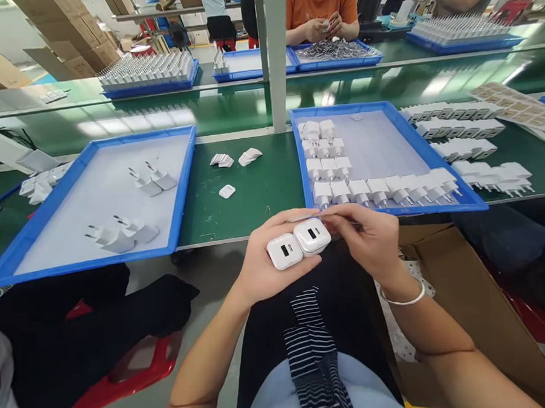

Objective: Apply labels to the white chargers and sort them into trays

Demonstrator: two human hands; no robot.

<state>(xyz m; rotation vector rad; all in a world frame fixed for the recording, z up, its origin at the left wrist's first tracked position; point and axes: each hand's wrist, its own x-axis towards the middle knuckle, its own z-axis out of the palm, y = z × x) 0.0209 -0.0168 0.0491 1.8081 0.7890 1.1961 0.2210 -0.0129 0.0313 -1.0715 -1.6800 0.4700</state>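
Note:
Two white USB wall chargers (286,260) sit side by side in my left hand (255,260), their port faces turned up towards me. Its fingers and thumb wrap round them. Close against the right-hand charger, my right hand (374,238) is closed, thumb and fingers pressed together. A thin pale edge (304,216) shows between the two hands behind the chargers; I cannot make out what it is. Beyond my hands, a small white square piece (227,191) lies on the green table (236,221), near two small fanned stacks of white pieces (250,157).
A blue-rimmed tray (184,191) on the left holds several chargers. Another blue tray (389,114) has rows of them, with more rows (462,129) to its right. An open cardboard box (472,290) stands below the table edge. Across the line, a person in orange (320,10) works.

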